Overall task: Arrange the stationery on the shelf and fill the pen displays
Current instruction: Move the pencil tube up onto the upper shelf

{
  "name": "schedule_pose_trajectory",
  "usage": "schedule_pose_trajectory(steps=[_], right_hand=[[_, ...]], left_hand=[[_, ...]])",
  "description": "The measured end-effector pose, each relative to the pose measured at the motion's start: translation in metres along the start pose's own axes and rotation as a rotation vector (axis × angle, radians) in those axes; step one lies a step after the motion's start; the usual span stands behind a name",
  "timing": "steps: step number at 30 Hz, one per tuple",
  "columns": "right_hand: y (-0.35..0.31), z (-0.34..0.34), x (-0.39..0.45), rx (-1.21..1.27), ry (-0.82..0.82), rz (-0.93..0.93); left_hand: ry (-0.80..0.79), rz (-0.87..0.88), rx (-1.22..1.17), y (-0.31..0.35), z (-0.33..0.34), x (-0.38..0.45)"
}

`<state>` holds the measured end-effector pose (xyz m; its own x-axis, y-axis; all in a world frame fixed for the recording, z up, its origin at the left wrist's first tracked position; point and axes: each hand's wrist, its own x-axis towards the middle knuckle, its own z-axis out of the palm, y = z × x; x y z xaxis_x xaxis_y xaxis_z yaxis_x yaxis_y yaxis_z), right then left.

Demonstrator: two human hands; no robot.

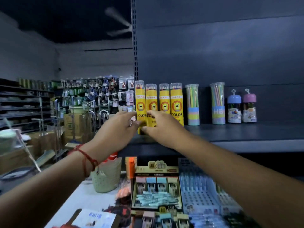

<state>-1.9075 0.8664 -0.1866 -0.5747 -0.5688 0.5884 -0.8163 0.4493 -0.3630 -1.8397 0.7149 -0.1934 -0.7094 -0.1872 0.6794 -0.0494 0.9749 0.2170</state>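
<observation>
Pale desk (92,197) lay nearest, carrying a woven basket (105,176), an eraser display box (156,183) and a blue pen display rack (202,195); the rack's front holes looked unfilled, though blur hid detail.

Above it, both arms reached to the dark shelf (246,130). Left hand (118,129), red cord at the wrist, had its fingers curled on the left flank of the frontmost yellow pencil tube (141,112). Right hand (162,127) covered the lower part of the next tubes; thumb at the front tube's base, fingers bent over the neighbouring tube (152,102). Whether it gripped or only steadied, I could not tell.

Front tube stood at the shelf's left end, nearer the front edge than the others.

Judgement: step in hand was squaring the yellow tubes into one row. Best done by pushing low on the tube, near its base, so it slid without toppling; lion labels kept facing out.

Farther right stood pastel pencil tubes (192,104) and two small capped jars (234,106), apart.
</observation>
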Motion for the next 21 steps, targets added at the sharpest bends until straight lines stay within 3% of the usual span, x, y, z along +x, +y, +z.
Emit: schedule_pose_trajectory(steps=[9,21], right_hand=[[0.041,-0.007,-0.126,-0.332,-0.105,-0.185],[0.154,-0.005,-0.239,-0.514,-0.297,0.161]], left_hand=[[-0.080,0.198,0.212,0.027,0.029,-0.120],[-0.408,0.245,0.122,0.107,0.144,-0.170]])
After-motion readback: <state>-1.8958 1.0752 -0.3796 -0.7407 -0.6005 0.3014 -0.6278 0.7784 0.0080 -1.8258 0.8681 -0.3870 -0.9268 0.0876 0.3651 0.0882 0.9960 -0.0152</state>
